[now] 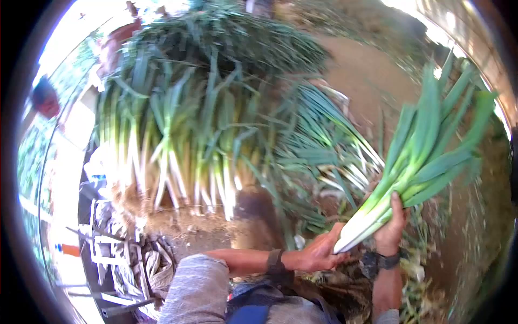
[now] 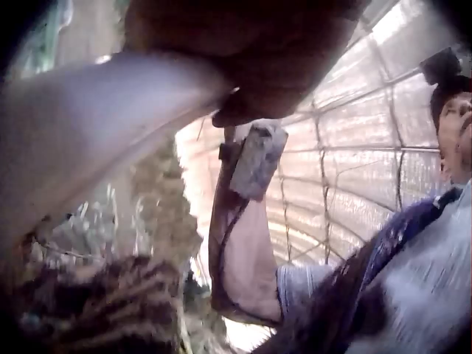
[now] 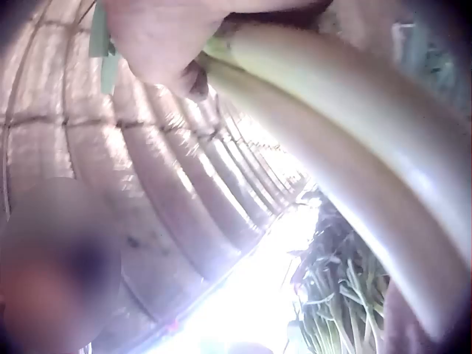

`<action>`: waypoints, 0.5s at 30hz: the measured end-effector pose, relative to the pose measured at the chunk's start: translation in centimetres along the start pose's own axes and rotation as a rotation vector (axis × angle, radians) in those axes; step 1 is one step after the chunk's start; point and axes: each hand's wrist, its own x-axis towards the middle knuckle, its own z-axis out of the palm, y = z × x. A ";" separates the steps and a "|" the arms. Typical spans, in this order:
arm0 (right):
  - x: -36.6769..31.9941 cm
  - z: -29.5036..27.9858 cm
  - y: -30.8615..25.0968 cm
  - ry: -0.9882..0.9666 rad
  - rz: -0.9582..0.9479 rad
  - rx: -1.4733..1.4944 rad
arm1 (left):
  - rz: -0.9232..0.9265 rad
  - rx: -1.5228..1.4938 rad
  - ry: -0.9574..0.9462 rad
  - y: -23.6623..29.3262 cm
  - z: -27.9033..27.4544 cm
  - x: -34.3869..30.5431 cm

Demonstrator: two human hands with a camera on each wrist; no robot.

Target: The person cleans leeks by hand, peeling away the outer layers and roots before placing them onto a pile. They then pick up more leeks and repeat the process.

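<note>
A bunch of leeks (image 1: 377, 208) slants across the right side of the head view, white ends low and green leaves fanning up to the right. My right hand (image 1: 392, 227) grips the pale shafts partway up, its thumb lying across them. At the white ends is my left hand (image 1: 318, 254), thumb and fingers on either side of the bunch. The left wrist view shows this hand (image 2: 251, 51) dark and close over a white shaft (image 2: 110, 110). Two thick pale shafts (image 3: 317, 110) run out from the right hand (image 3: 166, 37) in the right wrist view.
Many leeks (image 1: 172, 140) stand upright in a wide row at the left, with a heap of green leaves (image 1: 226, 38) behind. Loose leeks (image 1: 334, 135) lie on the ground ahead. A metal frame with cloth (image 1: 129, 243) is at lower left. Another person (image 1: 46, 97) appears at far left.
</note>
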 end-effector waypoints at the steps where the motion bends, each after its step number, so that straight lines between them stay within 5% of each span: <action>1: 1.0 4.0 -1.4 -0.091 -0.146 -0.092 | 0.134 0.071 0.103 2.2 -2.0 0.6; 3: 3.5 7.8 -2.7 -0.609 -0.227 -0.282 | 0.424 0.221 0.246 7.8 -8.4 1.1; 5: 4.7 12.2 -1.9 -0.731 -0.348 -0.502 | 0.471 0.658 0.483 14.3 -16.2 0.3; 6: 5.0 13.2 -1.3 -0.786 -0.401 -0.616 | 0.332 0.333 0.584 14.8 -20.3 -0.5; 8: 6.0 11.9 2.2 -0.793 -0.389 -0.691 | 0.362 0.679 0.861 18.6 -30.0 -3.8; 9: 6.2 10.2 4.1 -0.760 -0.361 -0.779 | 0.356 0.454 0.894 20.2 -33.9 -6.2; 11: 6.0 6.6 7.1 -0.665 -0.095 -0.876 | -0.140 0.954 1.213 23.0 -40.5 -11.5; 12: 5.6 4.5 8.3 -0.621 0.019 -0.906 | -0.117 1.057 1.183 21.3 -45.8 -15.3; 14: 3.9 0.4 10.3 -0.576 0.141 -0.939 | -0.491 1.631 1.043 15.8 -54.8 -24.9; 15: 3.1 -1.5 10.7 -0.565 0.265 -1.039 | -0.740 1.559 1.281 15.0 -53.5 -25.8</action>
